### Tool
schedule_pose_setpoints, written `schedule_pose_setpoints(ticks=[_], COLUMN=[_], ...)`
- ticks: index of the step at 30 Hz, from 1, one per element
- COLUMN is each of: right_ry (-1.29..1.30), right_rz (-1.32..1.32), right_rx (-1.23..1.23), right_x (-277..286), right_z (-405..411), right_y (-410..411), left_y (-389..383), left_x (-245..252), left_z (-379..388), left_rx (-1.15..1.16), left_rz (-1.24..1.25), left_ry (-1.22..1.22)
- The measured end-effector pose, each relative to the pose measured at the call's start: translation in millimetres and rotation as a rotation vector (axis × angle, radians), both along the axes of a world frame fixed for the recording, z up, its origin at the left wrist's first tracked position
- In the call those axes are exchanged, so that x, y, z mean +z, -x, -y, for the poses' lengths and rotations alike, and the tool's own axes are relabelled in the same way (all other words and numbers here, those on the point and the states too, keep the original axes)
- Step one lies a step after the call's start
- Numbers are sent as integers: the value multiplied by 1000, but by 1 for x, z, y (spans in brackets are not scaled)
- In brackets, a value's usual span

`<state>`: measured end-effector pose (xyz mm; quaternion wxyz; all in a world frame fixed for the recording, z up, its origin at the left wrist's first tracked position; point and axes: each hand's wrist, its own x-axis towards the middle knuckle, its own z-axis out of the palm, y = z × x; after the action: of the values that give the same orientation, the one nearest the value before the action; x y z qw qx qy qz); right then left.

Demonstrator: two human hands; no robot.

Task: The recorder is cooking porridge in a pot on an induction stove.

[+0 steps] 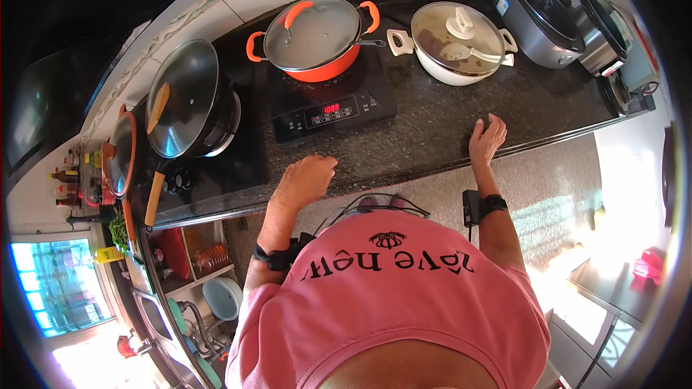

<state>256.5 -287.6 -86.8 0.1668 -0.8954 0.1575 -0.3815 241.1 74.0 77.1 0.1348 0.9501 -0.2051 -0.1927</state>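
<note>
My left hand point(305, 179) is over the front edge of the dark stone countertop point(427, 119), its fingers curled in and nothing seen in them. Beyond it lies a black induction cooker point(332, 113) with a lit red display. On the cooker stands an orange pot point(324, 69) under a glass lid point(312, 38) with orange trim; a dark utensil handle juts out at the rim. My right hand point(488, 138) is at the counter's edge, fingers apart and empty. Behind it stands a white pot point(454, 74) with a glass lid, a light-coloured spoon point(469, 54) lying on top.
At the left, a wok point(186, 100) with a glass lid sits on a gas hob point(238, 167), its wooden handle point(155, 198) jutting past the counter edge. Another lidded pan point(120, 154) and bottles point(67, 175) are farther left. Rice cookers point(540, 21) stand at the back right.
</note>
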Motion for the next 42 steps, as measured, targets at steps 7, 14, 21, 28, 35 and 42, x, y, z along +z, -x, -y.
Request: schedule_pose_setpoints(ticks=[7,14,21,28,35,42], right_ry=[11,-47,-92,-89,-85,-76], right_rz=[-46,-75,-104,-121,-143,-131], right_rx=[-5,-41,-92,-80,-96,-89], right_x=[1,-2,-3,-2,-1,-3], right_z=[3,4,4,3,3,4], right_y=[-10,-9,-7,-8,-7,-9], left_y=[-8,-11,-13,-15,-16,-13], left_x=[0,-14,-19,-14,-22,-21], left_z=[5,8,11,16,2,1], left_rx=[-18,-57,-85,34,-4,-14], left_rz=[-31,74,86,17,174,205], left_ry=[-32,81,99,103,154,176])
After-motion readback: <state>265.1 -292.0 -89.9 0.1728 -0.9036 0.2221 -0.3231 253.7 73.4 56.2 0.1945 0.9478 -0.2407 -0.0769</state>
